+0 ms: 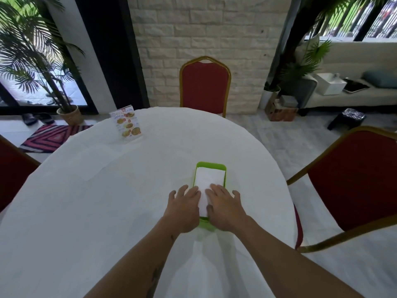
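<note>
Table (107, 190): round, with a white cloth, it filled the middle of the frame.
Green box (210, 165): sat just right of the middle, white paper stack (209, 179) inside.
Left hand (184, 209): lay flat on the stack, fingers straight.
Right hand (225, 209): flat beside it, likely pressing the paper down to fit.

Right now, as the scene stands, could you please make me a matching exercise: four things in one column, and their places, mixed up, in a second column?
Things
1. green tray
2. menu card
3. striped rug
4. potted palm

Places
a. lying flat on the floor, left of the table
b. standing on the far left part of the table
c. upright by the glass at the far left
d. under the left hand and the right hand

Pairs: 1-d, 2-b, 3-a, 4-c
</note>
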`<state>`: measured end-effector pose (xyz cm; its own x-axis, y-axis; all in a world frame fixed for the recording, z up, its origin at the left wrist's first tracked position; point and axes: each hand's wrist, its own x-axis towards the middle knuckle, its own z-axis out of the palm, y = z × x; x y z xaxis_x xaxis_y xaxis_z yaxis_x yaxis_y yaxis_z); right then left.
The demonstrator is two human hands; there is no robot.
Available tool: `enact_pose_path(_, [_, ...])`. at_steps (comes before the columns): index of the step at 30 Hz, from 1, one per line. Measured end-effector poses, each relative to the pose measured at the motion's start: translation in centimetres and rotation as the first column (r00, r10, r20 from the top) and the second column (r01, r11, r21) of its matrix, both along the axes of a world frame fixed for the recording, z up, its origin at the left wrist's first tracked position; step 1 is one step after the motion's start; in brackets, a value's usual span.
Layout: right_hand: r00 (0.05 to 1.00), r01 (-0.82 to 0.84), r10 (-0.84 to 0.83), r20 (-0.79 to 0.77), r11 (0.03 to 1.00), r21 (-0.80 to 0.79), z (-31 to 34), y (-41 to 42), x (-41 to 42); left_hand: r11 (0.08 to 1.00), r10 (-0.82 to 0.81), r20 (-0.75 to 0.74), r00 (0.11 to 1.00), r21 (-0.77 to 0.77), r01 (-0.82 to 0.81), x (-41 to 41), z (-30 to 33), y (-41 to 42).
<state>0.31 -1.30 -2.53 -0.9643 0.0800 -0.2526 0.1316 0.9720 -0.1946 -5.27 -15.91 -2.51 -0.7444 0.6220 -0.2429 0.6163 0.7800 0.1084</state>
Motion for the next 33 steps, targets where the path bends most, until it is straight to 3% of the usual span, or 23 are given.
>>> enact_pose_path(2, [0.998, 0.049, -0.048, 0.032, 0.998, -0.038, 0.9, 0.1, -0.5, 0.997, 0.002, 0.012, 1.000, 0.073, -0.003, -0.4, 0.3, -0.1])
enact_pose_path(4, [0.994, 0.106, -0.106, 0.009, 0.992, -0.070, 2.1, -0.1, -1.6, 0.967, 0.042, 0.038, 0.998, 0.251, -0.050, -1.0, 0.5, -0.8])
enact_pose_path(7, [0.983, 0.153, -0.165, -0.080, 0.978, -0.139, 3.6, -1.8, -3.6, 0.822, 0.173, 0.150, 0.974, 0.522, -0.226, -2.5, 0.5, -3.2])
enact_pose_path(10, [0.975, 0.147, -0.179, -0.135, 0.966, -0.214, 4.3, -5.6, -6.5, 0.718, 0.272, 0.250, 0.929, 0.590, -0.369, -4.6, 0.5, -7.4])
enact_pose_path(17, [0.981, 0.121, -0.167, -0.097, 0.924, -0.362, 3.4, -17.7, -13.8, 0.617, 0.422, 0.330, 0.844, 0.578, -0.534, -11.8, -0.3, -19.8])
enact_pose_path(22, [0.988, 0.147, -0.155, 0.009, 0.915, -0.376, 1.9, -24.0, -17.6, 0.615, 0.491, 0.359, 0.793, 0.502, -0.608, -17.5, -1.7, -26.4])
enact_pose_path(26, [0.987, 0.156, -0.132, 0.088, 0.916, -0.370, 0.6, -26.6, -19.3, 0.710, 0.485, 0.380, 0.788, 0.356, -0.608, -21.1, -3.0, -29.0])
enact_pose_path(29, [0.983, 0.171, -0.133, 0.129, 0.919, -0.355, 0.1, -27.7, -20.0, 0.810, 0.450, 0.322, 0.833, 0.247, -0.533, -23.1, -4.3, -29.9])
enact_pose_path(33, [0.975, 0.201, -0.155, 0.161, 0.922, -0.330, -0.4, -28.1, -20.5, 0.862, 0.443, 0.234, 0.865, 0.153, -0.483, -25.0, -5.6, -29.9])
